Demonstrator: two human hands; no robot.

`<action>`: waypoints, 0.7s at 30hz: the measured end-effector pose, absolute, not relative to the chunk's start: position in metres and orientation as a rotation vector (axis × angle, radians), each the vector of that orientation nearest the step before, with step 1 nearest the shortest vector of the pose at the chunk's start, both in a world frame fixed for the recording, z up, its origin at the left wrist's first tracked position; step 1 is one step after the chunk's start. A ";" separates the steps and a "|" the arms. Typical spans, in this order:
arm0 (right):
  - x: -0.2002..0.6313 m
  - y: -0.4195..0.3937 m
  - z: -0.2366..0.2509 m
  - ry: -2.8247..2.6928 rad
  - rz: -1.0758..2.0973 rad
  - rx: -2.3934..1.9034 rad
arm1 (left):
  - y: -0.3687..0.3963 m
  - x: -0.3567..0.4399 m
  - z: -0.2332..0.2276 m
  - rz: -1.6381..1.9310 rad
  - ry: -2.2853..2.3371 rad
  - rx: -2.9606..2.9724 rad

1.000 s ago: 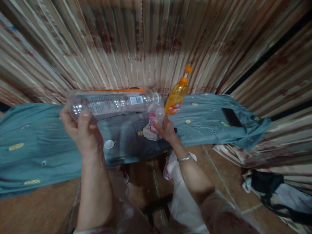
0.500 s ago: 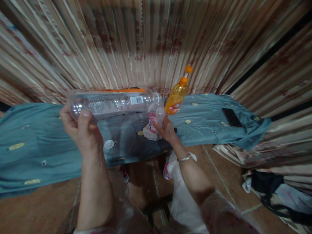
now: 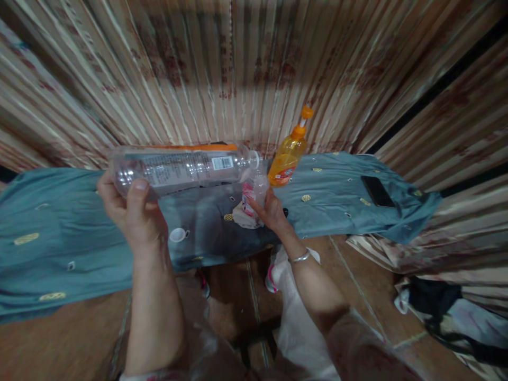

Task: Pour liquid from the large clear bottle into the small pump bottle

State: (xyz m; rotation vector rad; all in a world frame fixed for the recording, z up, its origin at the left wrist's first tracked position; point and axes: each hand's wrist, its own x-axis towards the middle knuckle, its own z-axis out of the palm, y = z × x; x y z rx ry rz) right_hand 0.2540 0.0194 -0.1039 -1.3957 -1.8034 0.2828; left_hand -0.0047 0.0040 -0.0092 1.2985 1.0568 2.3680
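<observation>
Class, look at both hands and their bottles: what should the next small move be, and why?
Probably the left hand should raise the large clear bottle slightly at its base: it looks roughly level, its neck at the mouth of the small bottle in the right hand, so more tilt would likely help any contents run out.

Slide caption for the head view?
Left hand holds a large clear bottle sideways, its neck beside a small bottle in the right hand.
</observation>
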 end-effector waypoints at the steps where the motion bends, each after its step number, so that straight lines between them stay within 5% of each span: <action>1: 0.254 0.020 -0.104 -1.793 0.286 -1.408 | 0.004 -0.005 -0.009 2.370 1.060 1.292; 21: 0.250 0.017 -0.100 -1.759 0.319 -1.451 | 0.005 -0.004 -0.008 2.398 0.943 1.219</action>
